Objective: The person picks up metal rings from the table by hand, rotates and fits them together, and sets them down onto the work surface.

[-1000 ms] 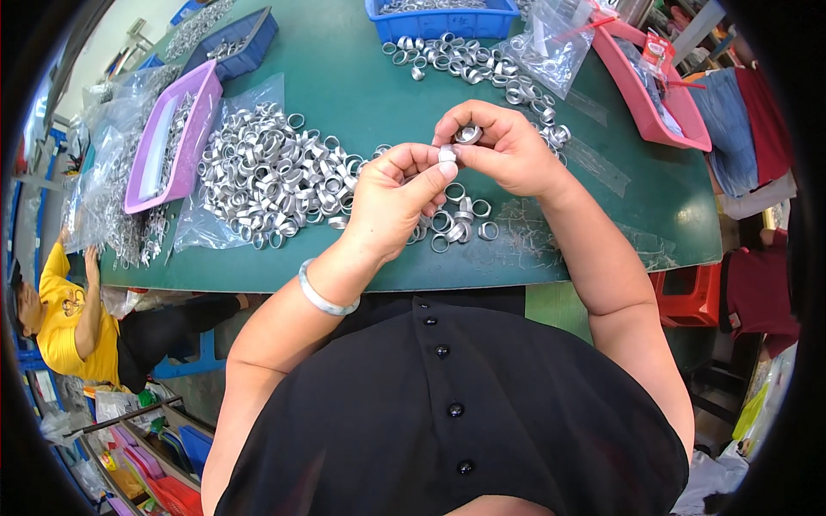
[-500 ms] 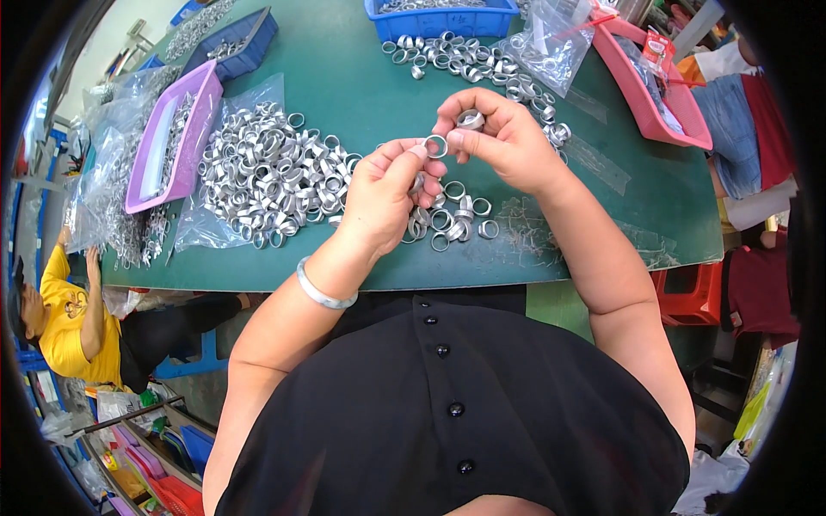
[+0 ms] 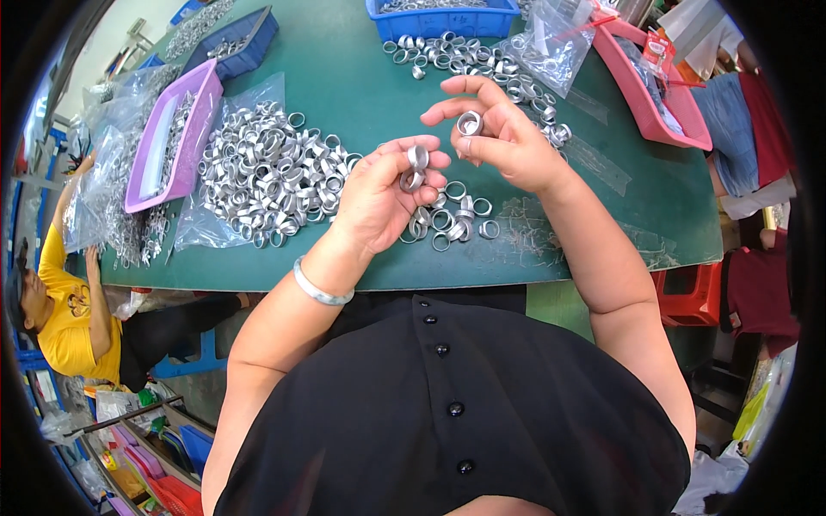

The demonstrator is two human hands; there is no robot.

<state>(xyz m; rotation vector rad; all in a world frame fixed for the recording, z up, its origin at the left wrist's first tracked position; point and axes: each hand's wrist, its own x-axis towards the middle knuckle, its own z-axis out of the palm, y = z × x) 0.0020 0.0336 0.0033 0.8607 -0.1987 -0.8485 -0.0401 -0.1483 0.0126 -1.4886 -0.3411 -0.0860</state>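
Two silver metal rings [image 3: 416,158] rest in the fingers of my left hand [image 3: 379,191], one above the other, gripped by the thumb against the curled fingers. My right hand [image 3: 516,146] holds another metal ring [image 3: 470,124] between thumb and palm side, its index and middle fingers stretched out. The hands are apart, above the table. Below and between them lies a small group of loose rings [image 3: 452,222]. A large heap of rings [image 3: 271,176] spreads to the left of my left hand, partly on a clear plastic bag.
On the green table [image 3: 335,69] stand a purple tray [image 3: 206,129] at left, a blue bin [image 3: 443,21] at the back and a pink tray [image 3: 654,112] at right. More rings [image 3: 456,56] lie before the blue bin. A person in yellow [image 3: 73,318] works at far left.
My hands have drawn apart. The ring pinched upright between them now sits lower in my left fingers with another. My right index and middle fingers have opened outward.
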